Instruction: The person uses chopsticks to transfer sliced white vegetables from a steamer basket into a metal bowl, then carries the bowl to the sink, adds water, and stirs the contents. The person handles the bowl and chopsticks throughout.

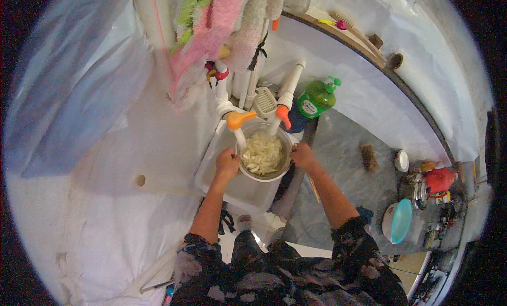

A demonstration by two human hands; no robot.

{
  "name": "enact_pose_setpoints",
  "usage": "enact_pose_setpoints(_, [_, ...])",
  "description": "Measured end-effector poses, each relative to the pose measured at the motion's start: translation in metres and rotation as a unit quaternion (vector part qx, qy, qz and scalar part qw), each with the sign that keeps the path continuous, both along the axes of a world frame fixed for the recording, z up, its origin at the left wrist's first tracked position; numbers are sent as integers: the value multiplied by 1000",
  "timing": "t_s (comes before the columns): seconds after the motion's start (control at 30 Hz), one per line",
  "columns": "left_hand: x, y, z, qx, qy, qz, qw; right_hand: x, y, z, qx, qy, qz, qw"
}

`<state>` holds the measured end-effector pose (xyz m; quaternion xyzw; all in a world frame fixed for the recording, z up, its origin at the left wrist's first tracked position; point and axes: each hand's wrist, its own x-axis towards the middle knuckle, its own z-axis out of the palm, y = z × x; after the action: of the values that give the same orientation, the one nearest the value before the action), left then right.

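A round metal bowl (pixel 264 178) holds many pale, thin pieces of food (pixel 261 153), whose kind I cannot tell. My left hand (pixel 227 163) grips its left rim and my right hand (pixel 303 155) its right rim. The bowl is over a white sink basin (pixel 245 193), below two white plastic taps, one with a yellow-orange handle (pixel 239 119), the other with a red-orange handle (pixel 283 115). The left spout reaches over the food. Whether water runs is unclear.
A green pump bottle (pixel 317 98) stands behind the basin at the right. The grey counter (pixel 328 139) bears a brown brush-like object (pixel 369 157), a small white bowl (pixel 401 160), a metal pot (pixel 414 189) and a tilted turquoise basin (pixel 402 221). Towels (pixel 210 36) hang above the taps.
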<state>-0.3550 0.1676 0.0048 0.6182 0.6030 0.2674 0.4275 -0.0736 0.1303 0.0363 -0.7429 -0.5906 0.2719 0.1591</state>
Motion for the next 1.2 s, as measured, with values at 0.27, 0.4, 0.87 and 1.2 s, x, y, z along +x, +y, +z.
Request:
enact_pose_setpoints(0.27, [-8,0,5,-15,52,-8,998,-5,2,-9,57,-20,47,997])
enact_pose_setpoints(0.4, [-2,0,9,-18,45,5,999,-1,-2,-6,47,-23,51,997])
enact_pose_setpoints(0.87, [18,-2,-6,-131,-134,58,981,7,-1,26,-37,-88,50,994])
enact_pose_setpoints(1.2, [8,0,-28,-101,-170,41,979,-25,49,171,270,-383,360,807])
